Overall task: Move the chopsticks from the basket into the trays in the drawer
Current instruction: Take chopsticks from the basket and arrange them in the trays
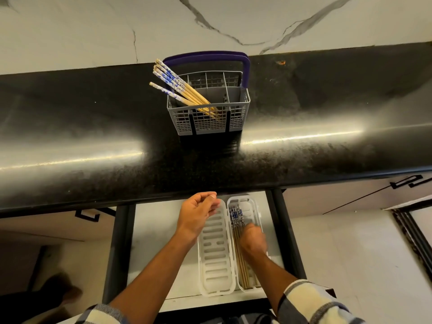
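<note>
A grey plastic basket [208, 106] with a dark purple handle [245, 69] stood on the black countertop [93, 127], well back from its front edge. A bunch of wooden chopsticks with blue-and-white patterned tops [180, 88] leaned out of its front left compartment, tilted up and to the left over the rim. Below the counter the drawer [154, 230] was pulled open, and two long white slotted trays lay side by side in it, touching along their length. The left tray [216, 258] showed only its bare slots. The right tray [247, 204] held several chopsticks [237, 232], laid lengthwise with their patterned ends towards the counter. The person's left hand [198, 212] hovered over the far end of the left tray, its fingers loosely curled and holding nothing. The right hand [253, 239] was down over the right tray at the chopsticks, blurred, so I could not tell whether it was gripping them. Both forearms came out of checked sleeves [313, 302].
</note>
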Motion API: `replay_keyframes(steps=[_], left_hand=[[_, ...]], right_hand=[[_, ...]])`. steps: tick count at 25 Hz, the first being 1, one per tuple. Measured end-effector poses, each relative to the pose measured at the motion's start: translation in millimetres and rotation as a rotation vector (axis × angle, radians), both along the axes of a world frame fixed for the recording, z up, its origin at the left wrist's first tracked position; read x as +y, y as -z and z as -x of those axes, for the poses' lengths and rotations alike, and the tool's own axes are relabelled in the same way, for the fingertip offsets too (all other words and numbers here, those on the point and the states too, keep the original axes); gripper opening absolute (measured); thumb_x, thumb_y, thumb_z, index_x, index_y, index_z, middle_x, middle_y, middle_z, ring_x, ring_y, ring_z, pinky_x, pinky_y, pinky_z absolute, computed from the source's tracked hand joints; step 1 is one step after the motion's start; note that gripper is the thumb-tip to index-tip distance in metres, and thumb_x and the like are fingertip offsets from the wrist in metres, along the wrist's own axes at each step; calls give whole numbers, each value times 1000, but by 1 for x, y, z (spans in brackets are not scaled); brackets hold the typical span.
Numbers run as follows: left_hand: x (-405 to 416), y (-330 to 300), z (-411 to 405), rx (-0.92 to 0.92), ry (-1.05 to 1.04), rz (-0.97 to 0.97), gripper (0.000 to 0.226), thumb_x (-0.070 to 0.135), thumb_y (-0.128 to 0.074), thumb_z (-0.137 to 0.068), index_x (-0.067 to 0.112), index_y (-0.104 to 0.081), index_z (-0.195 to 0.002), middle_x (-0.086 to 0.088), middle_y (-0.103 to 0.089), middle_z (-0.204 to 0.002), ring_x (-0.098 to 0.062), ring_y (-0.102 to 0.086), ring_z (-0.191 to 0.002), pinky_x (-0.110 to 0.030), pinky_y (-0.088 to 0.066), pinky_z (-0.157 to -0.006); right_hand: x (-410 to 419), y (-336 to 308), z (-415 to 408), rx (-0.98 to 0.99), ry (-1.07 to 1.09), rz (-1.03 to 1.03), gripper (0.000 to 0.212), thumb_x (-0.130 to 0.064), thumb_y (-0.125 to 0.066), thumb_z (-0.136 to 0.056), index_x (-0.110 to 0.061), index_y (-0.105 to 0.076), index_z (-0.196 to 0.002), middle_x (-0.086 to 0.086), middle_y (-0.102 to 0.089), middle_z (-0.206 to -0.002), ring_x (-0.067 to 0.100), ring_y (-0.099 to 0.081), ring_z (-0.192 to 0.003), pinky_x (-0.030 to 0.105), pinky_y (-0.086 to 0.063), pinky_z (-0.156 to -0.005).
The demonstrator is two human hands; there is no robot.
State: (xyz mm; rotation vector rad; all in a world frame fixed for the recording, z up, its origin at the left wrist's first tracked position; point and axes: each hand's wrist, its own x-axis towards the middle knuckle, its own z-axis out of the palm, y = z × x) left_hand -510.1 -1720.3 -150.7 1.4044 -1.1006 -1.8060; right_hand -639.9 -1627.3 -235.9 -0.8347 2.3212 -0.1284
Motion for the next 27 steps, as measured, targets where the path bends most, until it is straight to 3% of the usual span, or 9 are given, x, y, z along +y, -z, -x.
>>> replay_keyframes(steps=[15, 27], left_hand=[[-7, 0, -4, 19, -18, 13, 15, 20, -64, -94, 13, -72, -104, -7, -79, -91, -18, -76, -91, -22, -59, -73], [-9, -2, -4, 13, -29, 19, 15, 22, -65, -94, 13, -72, -105, -7, -78, -92, -19, -76, -91, -22, -60, -73]], right_hand=[[7, 9, -3, 14, -54, 0, 18, -23, -63, -94, -15, -63, -110, 5, -68, -106, 21, -68, -97, 36, -58, -88], [12, 9, -5, 20, -89, 7, 17, -22, -63, -93, -16, -63, -110, 3, -68, -102, 17, -67, -91, 32, -59, -84]])
